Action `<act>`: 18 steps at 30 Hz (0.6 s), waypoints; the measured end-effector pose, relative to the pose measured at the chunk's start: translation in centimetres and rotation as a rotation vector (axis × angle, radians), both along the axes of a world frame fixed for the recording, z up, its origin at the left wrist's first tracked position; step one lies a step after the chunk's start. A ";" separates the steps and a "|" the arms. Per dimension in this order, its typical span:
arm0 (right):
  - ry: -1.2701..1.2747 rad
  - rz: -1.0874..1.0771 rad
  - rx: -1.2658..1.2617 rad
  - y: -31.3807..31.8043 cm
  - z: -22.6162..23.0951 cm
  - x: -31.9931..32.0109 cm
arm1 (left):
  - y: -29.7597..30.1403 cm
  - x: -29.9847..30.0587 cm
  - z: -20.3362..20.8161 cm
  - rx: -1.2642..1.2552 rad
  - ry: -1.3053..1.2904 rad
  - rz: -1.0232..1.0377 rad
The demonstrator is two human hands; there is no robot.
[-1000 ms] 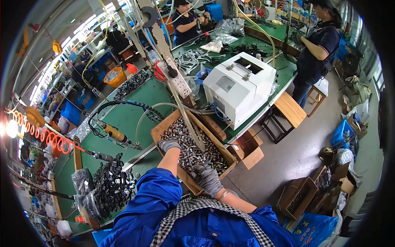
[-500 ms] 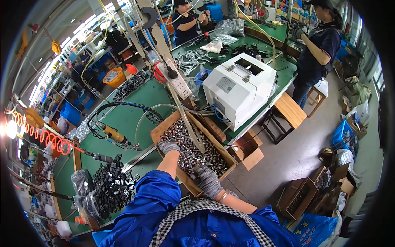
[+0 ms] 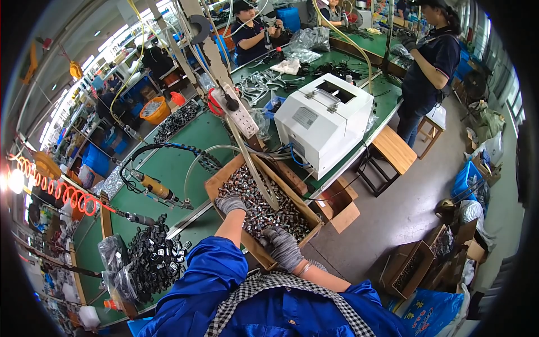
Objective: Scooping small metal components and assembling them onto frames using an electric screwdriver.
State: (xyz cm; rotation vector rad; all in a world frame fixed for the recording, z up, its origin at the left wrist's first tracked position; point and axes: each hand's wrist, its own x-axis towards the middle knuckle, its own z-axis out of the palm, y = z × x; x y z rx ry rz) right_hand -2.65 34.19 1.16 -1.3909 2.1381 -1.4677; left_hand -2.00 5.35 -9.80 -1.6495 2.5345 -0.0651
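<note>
A long open cardboard box (image 3: pixel 307 209) stands at a slant before me, filled with many small shiny metal parts (image 3: pixel 247 196). My left hand (image 3: pixel 229 204), in a grey knit glove, reaches over the box's left wall and rests on the parts. Its fingertips are hidden, so its grip does not show. At the near end, my right hand (image 3: pixel 283 247), gloved alike, lies over the parts with its fingers curled down and closed. Whatever they hold is hidden beneath the glove. A pale flexible hose (image 3: pixel 263 182) hangs down over the box.
A white machine (image 3: pixel 325 121) sits on the green bench (image 3: pixel 149 185) beyond the box. Left are a yellow power tool (image 3: pixel 157 187), a coiled red hose (image 3: pixel 62 188) and a heap of black parts (image 3: pixel 154 258). A power strip (image 3: pixel 238 115) hangs behind. Co-workers work farther off.
The view has shifted very slightly. Both hands stay in the same places at the box, with only tiny movement of the gloves. The co-worker at the right has shifted a little.
</note>
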 end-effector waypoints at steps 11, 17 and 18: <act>0.005 -0.020 0.020 0.0 0.6 -0.2 | 1.0 -1.1 3.4 0.227 -0.116 0.109; 0.021 -0.030 -0.030 -0.3 0.3 -0.3 | 0.0 -1.2 1.2 0.214 -0.113 0.129; 0.020 -0.035 -0.029 -0.2 0.2 -0.2 | 0.0 -1.2 1.0 0.182 -0.114 0.133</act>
